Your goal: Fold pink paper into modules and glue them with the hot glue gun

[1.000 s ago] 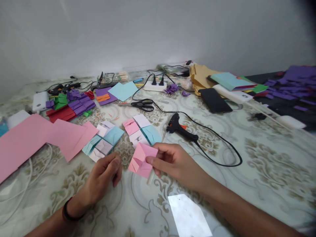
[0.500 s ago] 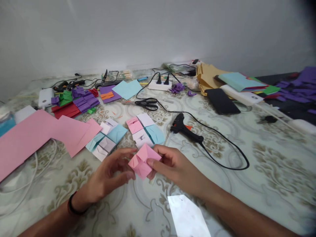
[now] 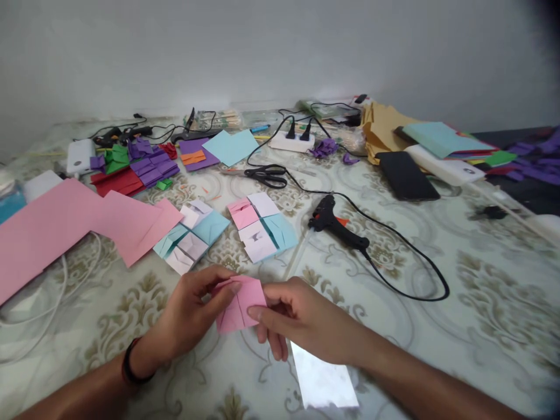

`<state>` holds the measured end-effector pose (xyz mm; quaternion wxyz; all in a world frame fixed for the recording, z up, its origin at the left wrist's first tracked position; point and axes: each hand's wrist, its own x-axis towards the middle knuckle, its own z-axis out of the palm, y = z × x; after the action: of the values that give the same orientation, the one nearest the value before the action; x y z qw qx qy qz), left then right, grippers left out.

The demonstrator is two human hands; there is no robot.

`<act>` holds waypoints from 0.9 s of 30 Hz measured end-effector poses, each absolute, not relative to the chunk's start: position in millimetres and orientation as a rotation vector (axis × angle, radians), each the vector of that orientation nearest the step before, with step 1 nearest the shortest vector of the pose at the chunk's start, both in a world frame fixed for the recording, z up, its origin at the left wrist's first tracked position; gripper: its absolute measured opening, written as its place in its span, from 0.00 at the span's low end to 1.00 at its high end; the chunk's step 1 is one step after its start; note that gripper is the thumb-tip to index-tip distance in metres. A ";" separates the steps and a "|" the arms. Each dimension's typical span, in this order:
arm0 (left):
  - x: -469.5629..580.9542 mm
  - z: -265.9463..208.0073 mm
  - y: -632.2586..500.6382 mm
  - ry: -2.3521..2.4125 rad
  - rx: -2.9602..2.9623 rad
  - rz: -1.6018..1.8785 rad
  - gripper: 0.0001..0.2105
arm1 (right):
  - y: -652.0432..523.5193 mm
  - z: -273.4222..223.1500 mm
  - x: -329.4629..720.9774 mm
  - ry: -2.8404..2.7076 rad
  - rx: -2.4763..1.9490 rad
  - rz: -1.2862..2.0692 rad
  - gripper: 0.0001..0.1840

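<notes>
A small folded square of pink paper point(image 3: 238, 309) is held up between both hands, above the patterned tablecloth. My left hand point(image 3: 199, 309) pinches its upper left edge, thumb on top. On the other side, my right hand point(image 3: 293, 318) grips its right edge between thumb and fingers. Beyond the hands lie two folded paper assemblies: a white and light-blue one point(image 3: 192, 233) at left, and a pink, white and blue one point(image 3: 261, 227) at right. Partly under my right hand is a bright white patch point(image 3: 326, 379); whether it is paper or glare I cannot tell.
A black glue gun point(image 3: 336, 224) rests at right, its cord looping over the cloth. Scissors point(image 3: 266, 175) lie further back, near a white power strip point(image 3: 292, 142). Pink sheets point(image 3: 56, 227) cover the left. A black phone point(image 3: 406, 176) sits at right.
My left hand has closed on the pink paper, which it was apart from. The paper has turned and moved slightly left and nearer to me.
</notes>
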<state>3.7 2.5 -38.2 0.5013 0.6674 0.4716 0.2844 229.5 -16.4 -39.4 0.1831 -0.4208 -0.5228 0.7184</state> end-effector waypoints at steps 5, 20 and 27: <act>3.3 -46.4 4.3 1.151 1.544 0.673 0.13 | -14.3 -38.1 228.5 -1.431 -1.215 2.007 0.20; 6.2 -39.2 -4.5 1.162 1.733 0.752 0.07 | -14.6 -37.1 223.0 -1.371 -1.243 2.026 0.25; 3.8 -37.9 -3.2 1.239 1.772 0.820 0.08 | -12.6 -38.0 225.2 -1.230 -1.217 2.075 0.30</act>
<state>3.8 -3.2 -37.9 0.4029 0.7014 0.4903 0.3244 225.2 -12.6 -38.0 0.2180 -0.4396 -0.4443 0.7495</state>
